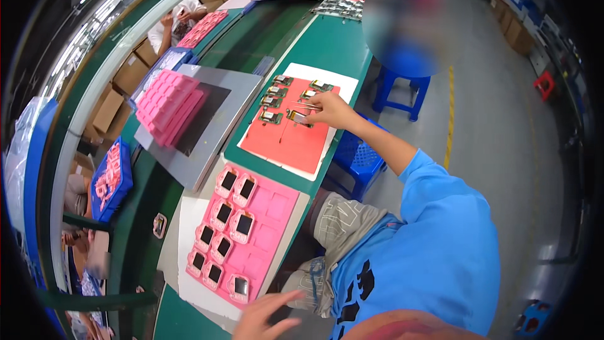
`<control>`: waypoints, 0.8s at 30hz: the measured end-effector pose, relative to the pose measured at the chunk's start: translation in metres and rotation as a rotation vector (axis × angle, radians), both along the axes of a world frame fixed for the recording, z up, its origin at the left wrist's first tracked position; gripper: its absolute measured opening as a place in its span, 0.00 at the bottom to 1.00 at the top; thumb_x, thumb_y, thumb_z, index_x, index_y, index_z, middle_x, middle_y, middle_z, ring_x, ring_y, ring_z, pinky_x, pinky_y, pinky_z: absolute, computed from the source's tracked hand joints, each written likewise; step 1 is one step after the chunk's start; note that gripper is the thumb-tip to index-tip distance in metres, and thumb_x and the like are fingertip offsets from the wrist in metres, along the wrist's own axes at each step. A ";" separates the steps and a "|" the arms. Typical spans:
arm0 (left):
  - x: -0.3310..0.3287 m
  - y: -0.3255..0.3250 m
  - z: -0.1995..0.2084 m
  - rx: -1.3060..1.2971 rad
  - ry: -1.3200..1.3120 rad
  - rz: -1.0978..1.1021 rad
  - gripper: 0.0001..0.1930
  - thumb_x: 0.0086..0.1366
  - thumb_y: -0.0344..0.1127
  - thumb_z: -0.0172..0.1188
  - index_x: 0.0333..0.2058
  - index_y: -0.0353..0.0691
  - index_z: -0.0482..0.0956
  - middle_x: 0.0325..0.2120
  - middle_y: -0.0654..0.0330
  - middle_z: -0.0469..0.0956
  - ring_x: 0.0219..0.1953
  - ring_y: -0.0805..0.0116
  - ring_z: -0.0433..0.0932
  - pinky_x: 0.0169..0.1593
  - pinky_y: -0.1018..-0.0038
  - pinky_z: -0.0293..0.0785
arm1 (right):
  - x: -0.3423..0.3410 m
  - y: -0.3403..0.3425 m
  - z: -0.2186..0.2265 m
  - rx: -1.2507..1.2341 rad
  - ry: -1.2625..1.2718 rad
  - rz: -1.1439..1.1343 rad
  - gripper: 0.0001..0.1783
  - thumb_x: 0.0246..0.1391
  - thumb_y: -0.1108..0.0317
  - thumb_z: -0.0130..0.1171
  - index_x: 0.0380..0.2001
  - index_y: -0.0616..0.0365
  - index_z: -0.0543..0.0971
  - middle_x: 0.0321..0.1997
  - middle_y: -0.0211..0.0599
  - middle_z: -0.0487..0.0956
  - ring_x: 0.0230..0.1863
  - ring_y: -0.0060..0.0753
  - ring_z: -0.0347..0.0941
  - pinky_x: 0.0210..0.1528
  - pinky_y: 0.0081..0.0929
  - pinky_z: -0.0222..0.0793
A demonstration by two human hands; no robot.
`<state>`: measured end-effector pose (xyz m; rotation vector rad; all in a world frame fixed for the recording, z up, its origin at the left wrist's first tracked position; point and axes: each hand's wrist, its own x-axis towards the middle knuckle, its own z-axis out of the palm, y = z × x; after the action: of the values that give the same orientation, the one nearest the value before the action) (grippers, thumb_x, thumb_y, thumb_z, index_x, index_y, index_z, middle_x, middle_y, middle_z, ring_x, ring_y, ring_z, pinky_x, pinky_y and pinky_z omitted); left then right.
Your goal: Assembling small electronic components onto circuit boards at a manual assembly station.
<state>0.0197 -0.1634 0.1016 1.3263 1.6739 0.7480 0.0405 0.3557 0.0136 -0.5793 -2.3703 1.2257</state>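
Observation:
My right hand [332, 111] is closed round a pair of metal tweezers [307, 106] over a red mat [283, 145]. Its fingertips are at a small green circuit board with a silvery battery part [299, 117]; whether they grip it or only touch it I cannot tell. Several similar boards [271, 116] lie in two columns on the mat. My left hand [267, 318], fingers spread and holding nothing, hovers by the near corner of a pink tray [267, 226]. White-and-pink device housings with dark screens [241, 225] sit in part of the tray's pockets.
Beyond the tray runs a dark green conveyor [141, 233] carrying a loose housing [159, 225]. Stacked pink trays [167, 107] stand on a grey panel [217, 126]. A blue bin [113, 179] holds pink parts. Blue stools [358, 157] stand beside the bench; co-workers sit farther off.

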 end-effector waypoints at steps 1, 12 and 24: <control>0.030 0.017 0.011 -0.069 -0.068 0.156 0.30 0.64 0.37 0.72 0.65 0.39 0.80 0.55 0.54 0.87 0.53 0.56 0.84 0.59 0.68 0.76 | -0.009 -0.018 -0.005 -0.099 0.062 0.103 0.15 0.56 0.62 0.72 0.26 0.58 0.78 0.25 0.31 0.76 0.26 0.26 0.67 0.31 0.28 0.65; 0.107 0.109 -0.186 0.916 -0.736 1.339 0.13 0.80 0.35 0.57 0.52 0.33 0.83 0.41 0.58 0.85 0.39 0.76 0.79 0.43 0.80 0.76 | 0.097 -0.265 -0.101 -0.729 -0.170 0.618 0.33 0.60 0.80 0.67 0.69 0.69 0.72 0.57 0.42 0.81 0.49 0.27 0.80 0.51 0.16 0.74; 0.097 0.011 -0.150 1.070 -0.484 1.966 0.15 0.84 0.42 0.50 0.48 0.38 0.80 0.21 0.66 0.73 0.23 0.75 0.71 0.30 0.78 0.69 | 0.086 -0.295 -0.059 -0.954 -0.279 0.910 0.27 0.70 0.73 0.54 0.71 0.60 0.75 0.24 0.24 0.74 0.24 0.17 0.62 0.30 0.13 0.56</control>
<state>0.1168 -0.1524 -0.0486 -0.6322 1.6847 2.9469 0.1267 0.0603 -0.0451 0.1798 -2.1583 2.8758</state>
